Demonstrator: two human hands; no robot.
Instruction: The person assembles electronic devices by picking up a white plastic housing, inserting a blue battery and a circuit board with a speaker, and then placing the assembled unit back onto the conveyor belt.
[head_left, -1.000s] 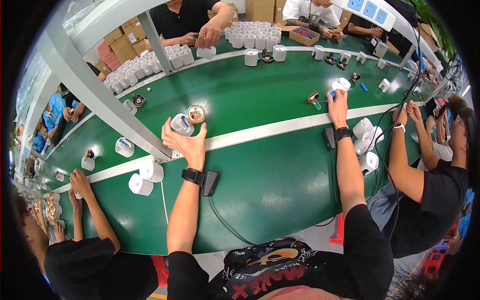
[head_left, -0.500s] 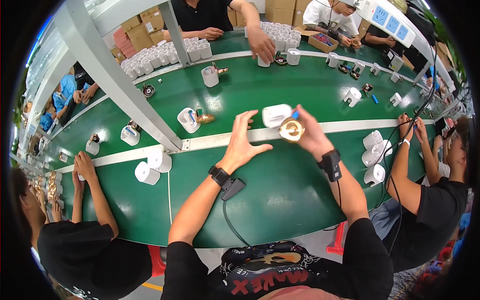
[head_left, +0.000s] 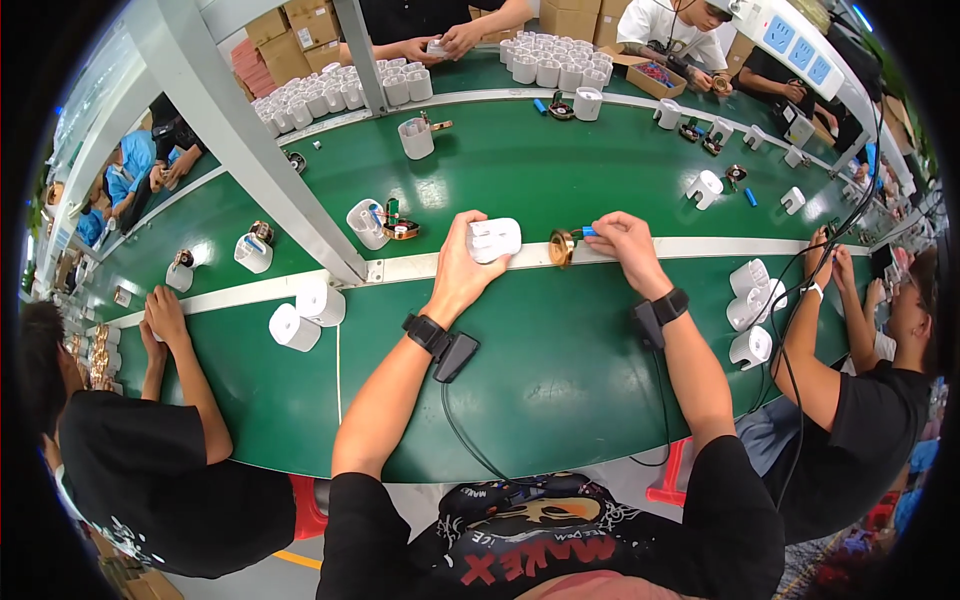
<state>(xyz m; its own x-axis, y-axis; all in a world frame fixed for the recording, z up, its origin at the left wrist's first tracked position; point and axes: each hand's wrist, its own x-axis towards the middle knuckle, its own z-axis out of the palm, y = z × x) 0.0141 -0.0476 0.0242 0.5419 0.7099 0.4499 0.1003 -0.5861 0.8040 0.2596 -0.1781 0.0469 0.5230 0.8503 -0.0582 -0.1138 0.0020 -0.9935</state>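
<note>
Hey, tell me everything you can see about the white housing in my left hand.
The white housing is a rounded, box-like shell that looks like smooth plastic. Slot-like recesses show on its face, though their depth can't be made out. It sits tilted in the grip of the left hand, seen against the pale strip across the green table. Nothing else visibly touches it.

- My left fingers [head_left: 460,238] grip a white housing [head_left: 495,240].
- My right fingers [head_left: 618,232] pinch a blue cylinder [head_left: 588,232], with a round gold part [head_left: 562,250] between it and the housing.
- Two white cups [head_left: 295,328] sit side by side on the green worktop [head_left: 530,380], left of my forearm.
- More white pieces [head_left: 750,347] cluster at my right.
- Across from me, a co-worker's hands [head_left: 462,40] hold something white.
</note>
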